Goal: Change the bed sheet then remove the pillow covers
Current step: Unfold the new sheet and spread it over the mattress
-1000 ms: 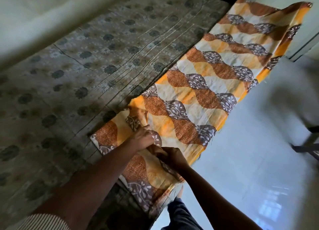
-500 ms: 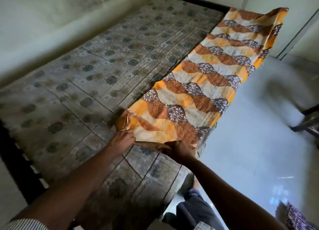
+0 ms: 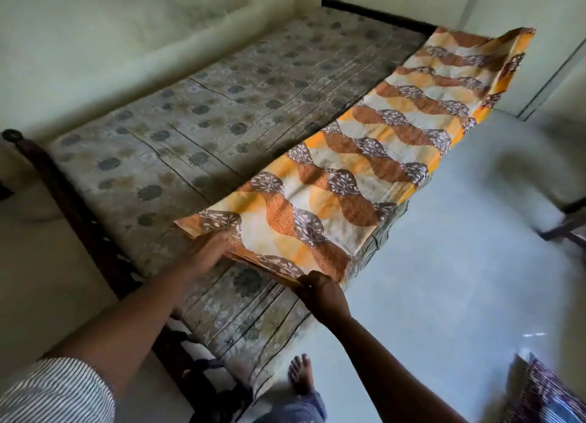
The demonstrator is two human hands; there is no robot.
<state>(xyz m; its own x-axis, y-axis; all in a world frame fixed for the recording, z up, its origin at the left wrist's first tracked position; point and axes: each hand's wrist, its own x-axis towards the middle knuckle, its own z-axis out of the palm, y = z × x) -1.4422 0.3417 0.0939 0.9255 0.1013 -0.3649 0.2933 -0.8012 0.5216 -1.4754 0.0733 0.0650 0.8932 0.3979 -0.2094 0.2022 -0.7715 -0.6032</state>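
Hands meet at the near end of a folded bed sheet (image 3: 364,156). The left hand (image 3: 207,254) lies on that end's left corner, fingers partly tucked under the cloth; whether it grips or only presses cannot be told. The right hand (image 3: 318,288) pinches the end's right corner, near the mattress's right edge. The sheet, orange, brown and cream with leaf motifs, lies as a long strip along the right edge of the mattress (image 3: 196,112), reaching the far right corner and hanging slightly over the side. The mattress itself is grey with a faded floral print. A dark bed frame (image 3: 374,13) shows at the far and left ends. A bare foot (image 3: 301,375) stands on the pale floor (image 3: 459,248) beside the bed.
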